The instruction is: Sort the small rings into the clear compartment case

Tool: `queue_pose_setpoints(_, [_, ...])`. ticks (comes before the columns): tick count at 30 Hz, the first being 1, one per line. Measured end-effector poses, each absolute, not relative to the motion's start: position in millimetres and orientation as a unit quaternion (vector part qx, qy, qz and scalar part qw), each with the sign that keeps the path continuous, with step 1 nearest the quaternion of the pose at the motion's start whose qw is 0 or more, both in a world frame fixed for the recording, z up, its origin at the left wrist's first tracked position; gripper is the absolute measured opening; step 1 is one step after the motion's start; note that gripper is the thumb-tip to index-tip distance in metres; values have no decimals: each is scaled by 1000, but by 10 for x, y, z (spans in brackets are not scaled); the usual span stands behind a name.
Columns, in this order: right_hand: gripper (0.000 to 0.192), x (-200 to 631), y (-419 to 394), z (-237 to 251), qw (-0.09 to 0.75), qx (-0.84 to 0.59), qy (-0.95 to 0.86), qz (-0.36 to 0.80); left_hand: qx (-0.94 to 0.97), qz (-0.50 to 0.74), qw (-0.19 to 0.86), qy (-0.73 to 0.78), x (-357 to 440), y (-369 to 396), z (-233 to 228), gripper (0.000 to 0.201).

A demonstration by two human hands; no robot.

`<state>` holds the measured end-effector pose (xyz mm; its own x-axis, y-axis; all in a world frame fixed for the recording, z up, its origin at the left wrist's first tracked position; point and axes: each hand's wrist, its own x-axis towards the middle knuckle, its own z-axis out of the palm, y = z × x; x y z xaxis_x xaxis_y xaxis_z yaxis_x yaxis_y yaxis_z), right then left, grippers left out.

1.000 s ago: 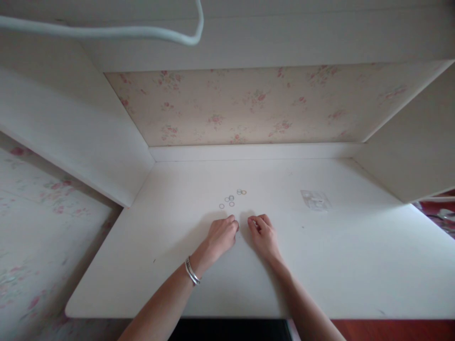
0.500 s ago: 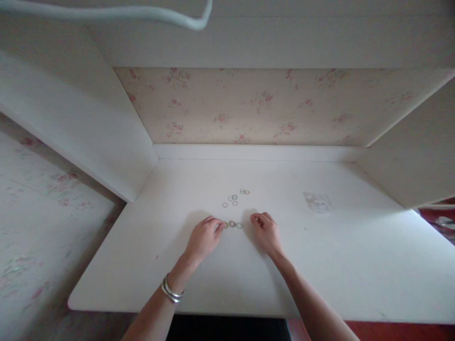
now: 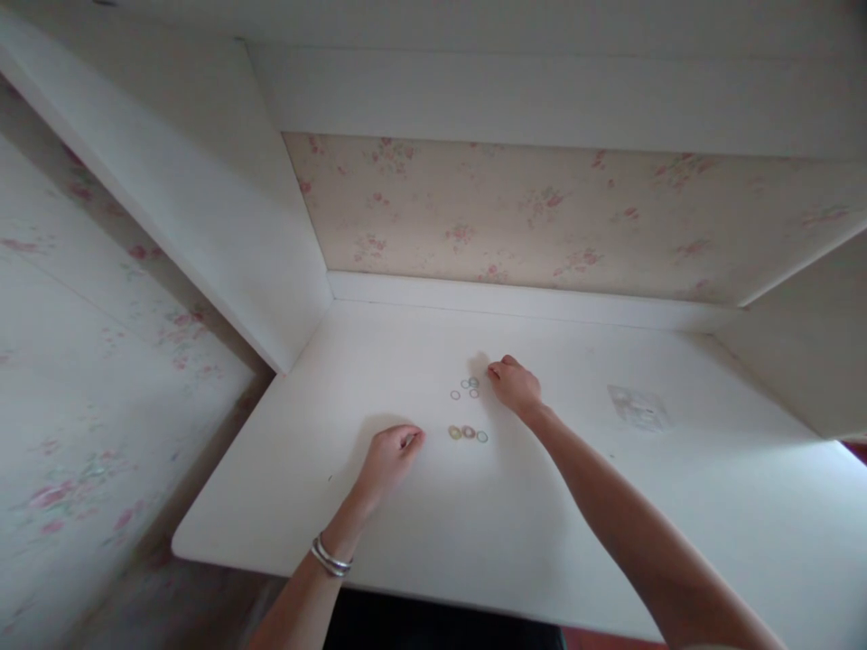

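Three small coloured rings [image 3: 467,433] lie in a short row on the white desk [image 3: 515,524]. A looser cluster of several small rings [image 3: 466,388] lies just behind them. My left hand [image 3: 389,456], a silver bangle at its wrist, rests on the desk left of the row with its fingers curled; nothing shows in it. My right hand [image 3: 516,386] reaches forward, fingertips pinched at the right edge of the far cluster. Whether a ring is between the fingers is hidden.
A small clear plastic bag [image 3: 638,406] lies on the desk to the right. White side panels [image 3: 223,208] and a flowered back wall [image 3: 528,217] enclose the desk. Its front edge runs along the bottom.
My hands have parted. The left one slid left, uncovering a row of three rings. My right hand moved forward to the far cluster. The camera turned left.
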<state>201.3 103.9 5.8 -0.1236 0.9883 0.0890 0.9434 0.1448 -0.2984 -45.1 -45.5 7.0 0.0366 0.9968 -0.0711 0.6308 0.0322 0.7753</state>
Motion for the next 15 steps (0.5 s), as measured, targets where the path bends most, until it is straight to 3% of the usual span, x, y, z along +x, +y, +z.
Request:
queue_pose_setpoints(8, [26, 1971, 1097, -20, 114, -646, -751, 70, 651, 271, 344, 620, -486, -455, 75, 40])
queue_pose_setpoints(15, [30, 2033, 904, 90, 184, -635, -748, 59, 656, 265, 346, 616, -484, -443, 75, 38])
